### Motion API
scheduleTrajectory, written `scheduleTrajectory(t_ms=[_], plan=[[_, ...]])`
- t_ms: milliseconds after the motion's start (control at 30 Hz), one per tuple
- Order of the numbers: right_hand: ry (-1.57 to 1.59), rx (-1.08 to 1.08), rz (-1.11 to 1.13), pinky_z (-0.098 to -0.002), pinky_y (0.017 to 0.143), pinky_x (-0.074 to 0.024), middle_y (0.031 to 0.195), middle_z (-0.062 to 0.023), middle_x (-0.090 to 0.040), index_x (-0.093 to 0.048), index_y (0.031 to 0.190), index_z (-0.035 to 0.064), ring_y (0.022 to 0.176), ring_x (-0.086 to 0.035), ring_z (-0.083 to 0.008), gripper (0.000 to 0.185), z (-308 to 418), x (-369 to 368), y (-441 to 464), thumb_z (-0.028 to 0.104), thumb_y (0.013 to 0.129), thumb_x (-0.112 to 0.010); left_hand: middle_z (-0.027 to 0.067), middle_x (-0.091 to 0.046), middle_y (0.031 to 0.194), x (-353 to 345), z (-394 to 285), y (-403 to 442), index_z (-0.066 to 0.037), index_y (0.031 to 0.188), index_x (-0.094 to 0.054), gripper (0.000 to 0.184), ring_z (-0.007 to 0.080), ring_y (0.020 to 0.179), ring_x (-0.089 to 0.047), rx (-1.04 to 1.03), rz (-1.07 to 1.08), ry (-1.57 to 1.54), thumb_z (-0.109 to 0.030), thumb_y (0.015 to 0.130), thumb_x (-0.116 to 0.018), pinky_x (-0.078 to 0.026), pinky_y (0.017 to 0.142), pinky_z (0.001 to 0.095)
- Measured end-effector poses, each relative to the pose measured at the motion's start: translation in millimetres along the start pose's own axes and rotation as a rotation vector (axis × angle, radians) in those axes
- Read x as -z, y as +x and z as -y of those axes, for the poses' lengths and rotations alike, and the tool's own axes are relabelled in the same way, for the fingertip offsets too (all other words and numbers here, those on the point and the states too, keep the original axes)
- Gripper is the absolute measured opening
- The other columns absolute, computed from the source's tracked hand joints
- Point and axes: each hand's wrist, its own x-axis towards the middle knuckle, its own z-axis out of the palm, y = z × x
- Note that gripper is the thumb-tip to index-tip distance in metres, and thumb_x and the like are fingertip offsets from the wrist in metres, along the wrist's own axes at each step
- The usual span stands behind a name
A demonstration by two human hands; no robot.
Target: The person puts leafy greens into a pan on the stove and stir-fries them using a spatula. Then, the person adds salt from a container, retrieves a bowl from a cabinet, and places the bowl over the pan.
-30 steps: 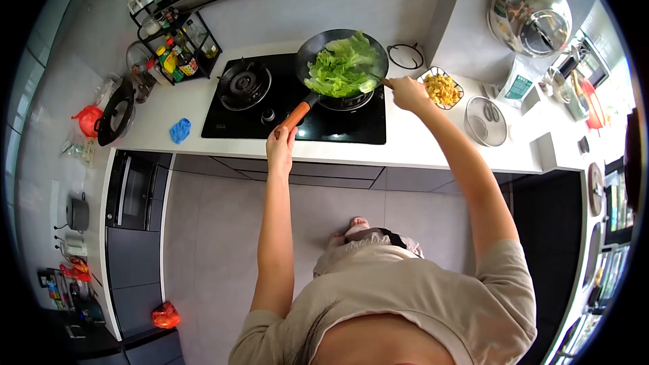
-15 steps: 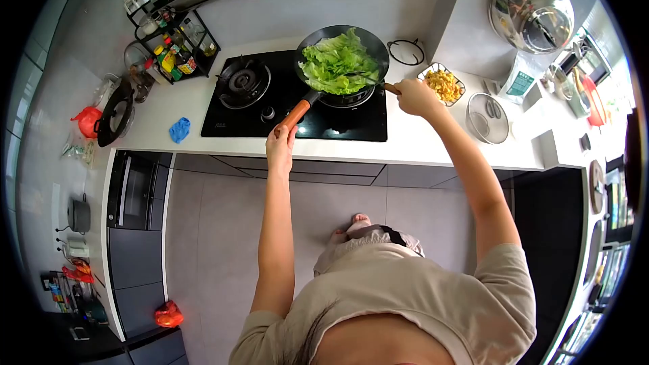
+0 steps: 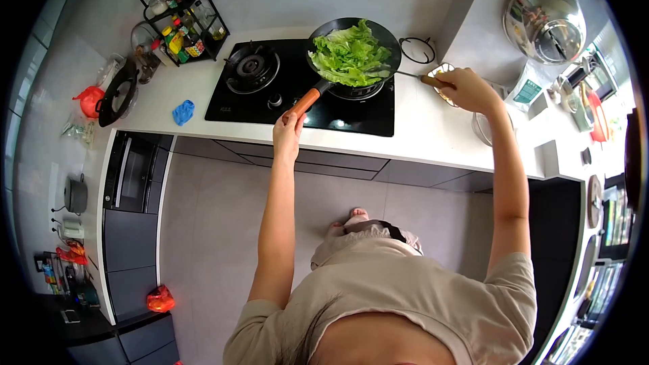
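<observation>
My left hand (image 3: 289,134) is closed around the orange-brown handle (image 3: 306,103) of a dark wok (image 3: 395,44). Green leafy lettuce (image 3: 351,54) lies in the wok, which rests over the right burner of the black stove (image 3: 291,109). My right hand (image 3: 466,88) grips the wooden handle of a spatula (image 3: 430,81); its metal shaft points left to the wok, and its tip is hidden among or behind the leaves. Partly covered by my right hand is a dish of yellow food (image 3: 443,69).
A blue cloth (image 3: 183,113) lies left of the stove, below a bottle rack (image 3: 182,30). A black pan (image 3: 118,94) stands farther left. Right of the stove are a wire ring (image 3: 417,50) and a strainer (image 3: 483,128), partly behind my right forearm.
My right hand has moved right with the spatula, now over the yellow food's dish, and more of the shaft shows. My left hand keeps hold of the wok handle. The view has shifted slightly.
</observation>
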Motion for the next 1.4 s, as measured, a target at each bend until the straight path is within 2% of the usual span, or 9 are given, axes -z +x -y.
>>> scheduleTrajectory(t_ms=[100,200,333,667,700,933,1167,1300,1400], plan=[[-0.024,0.118,0.019,-0.0454,0.075,-0.0461,0.084,-0.0202,-0.064,-0.064,0.092,0.0026,0.079,-0.061,-0.0374,0.021,-16,-18,-8,0.011,0.079,-0.051,0.0108,-0.051,0.108,1,2,2,0.009,0.11,-0.048,0.023,0.0211,0.102,-0.06,-0.004,0.002,0.006,-0.009,0.096,-0.051,-0.052,0.094,0.024],[-0.101,-0.109,0.122,-0.0441,0.079,-0.0488,0.09,-0.0175,-0.066,-0.066,0.106,0.0101,0.087,-0.062,-0.0361,0.029,-1,-70,7,0.011,0.083,-0.048,0.0117,-0.051,0.11,2,3,2,0.009,0.111,-0.048,0.024,0.0211,0.102,-0.06,-0.004,0.015,0.003,-0.009,0.096,-0.051,-0.052,0.094,0.024],[0.038,-0.246,-0.043,-0.0442,0.081,-0.0494,0.101,-0.0149,-0.066,-0.056,0.128,0.0228,0.091,-0.063,-0.0349,0.046,-2,-136,34,0.011,0.084,-0.047,0.0119,-0.049,0.111,2,1,1,0.01,0.115,-0.045,0.029,0.0192,0.102,-0.058,0.015,0.015,0.011,-0.009,0.095,-0.052,-0.051,0.096,0.0231],[0.168,-0.258,-0.24,-0.0459,0.079,-0.05,0.098,-0.0176,-0.066,-0.056,0.126,0.0201,0.091,-0.062,-0.0364,0.042,-3,-145,81,0.012,0.085,-0.047,0.0119,-0.05,0.112,5,2,2,0.01,0.115,-0.046,0.028,0.0192,0.102,-0.058,0.023,0.03,0.041,-0.01,0.096,-0.051,-0.05,0.096,0.0226],[0.173,-0.167,-0.359,-0.0484,0.078,-0.0487,0.086,-0.0239,-0.065,-0.059,0.115,0.0113,0.085,-0.061,-0.0416,0.03,-11,-169,91,0.015,0.086,-0.051,0.0121,-0.05,0.112,5,2,3,0.01,0.115,-0.046,0.028,0.0192,0.103,-0.058,0.024,0.033,0.038,-0.01,0.096,-0.051,-0.05,0.096,0.0226],[-0.048,-0.143,-0.075,-0.0443,0.079,-0.0513,0.098,-0.014,-0.067,-0.049,0.133,0.0319,0.091,-0.064,-0.0333,0.052,-18,-151,55,0.011,0.086,-0.047,0.0129,-0.049,0.114,1,1,0,0.01,0.116,-0.045,0.029,0.02,0.104,-0.058,0.016,0.015,0.027,-0.01,0.095,-0.051,-0.049,0.097,0.0231],[-0.003,-0.227,-0.082,-0.0457,0.078,-0.0514,0.093,-0.0195,-0.066,-0.055,0.128,0.0191,0.089,-0.064,-0.0359,0.051,-1,-171,87,0.004,0.08,-0.047,0.0121,-0.048,0.111,0,-2,-3,0.011,0.116,-0.044,0.031,0.0205,0.105,-0.058,0.019,0.025,0.024,-0.01,0.095,-0.053,-0.049,0.097,0.0232],[-0.118,-0.183,-0.002,-0.044,0.081,-0.0523,0.101,-0.0136,-0.066,-0.055,0.128,0.0277,0.093,-0.065,-0.0331,0.051,-35,-146,86,0.011,0.08,-0.054,0.012,-0.049,0.111,-3,-3,-3,0.011,0.116,-0.044,0.03,0.0208,0.104,-0.058,0.015,0.02,0.017,-0.01,0.095,-0.052,-0.05,0.096,0.0233],[-0.088,-0.26,-0.029,-0.045,0.08,-0.0525,0.102,-0.0156,-0.066,-0.057,0.126,0.0237,0.096,-0.064,-0.0343,0.048,-25,-136,93,0.009,0.08,-0.051,0.0124,-0.049,0.11,1,0,-2,0.01,0.115,-0.044,0.029,0.0203,0.102,-0.059,0.012,0.015,0.02,-0.009,0.095,-0.052,-0.051,0.095,0.0234]])
